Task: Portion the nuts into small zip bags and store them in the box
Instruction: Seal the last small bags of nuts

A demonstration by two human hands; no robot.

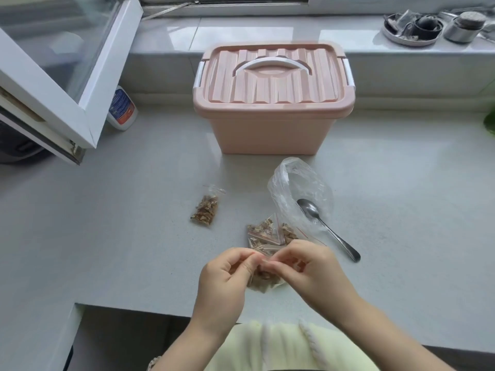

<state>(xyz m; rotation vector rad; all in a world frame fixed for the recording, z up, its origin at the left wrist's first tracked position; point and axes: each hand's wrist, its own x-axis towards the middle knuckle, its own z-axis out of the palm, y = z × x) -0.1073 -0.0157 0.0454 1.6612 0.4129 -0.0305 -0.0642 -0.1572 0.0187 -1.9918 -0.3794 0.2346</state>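
A person stands at a pale grey countertop (134,236), seen from above. Near its front edge, both hands meet over a small zip bag (263,281) of chopped nuts. The left hand (227,274) and right hand (310,269) each pinch the bag's top strip between curled fingers and thumb, fingertips almost touching.

Just behind the hands lies a small heap of filled zip bags (263,232). One more filled bag (205,210) lies apart, to the left of the heap. To the right, a large clear plastic bag (297,183) lies open, and a metal spoon (325,226) rests with its bowl on it.

Towards the back edge stands a pink storage box (273,129), its lid (267,84) on and its white handle (273,64) folded flat. A white bottle (123,108) stands at the back left.
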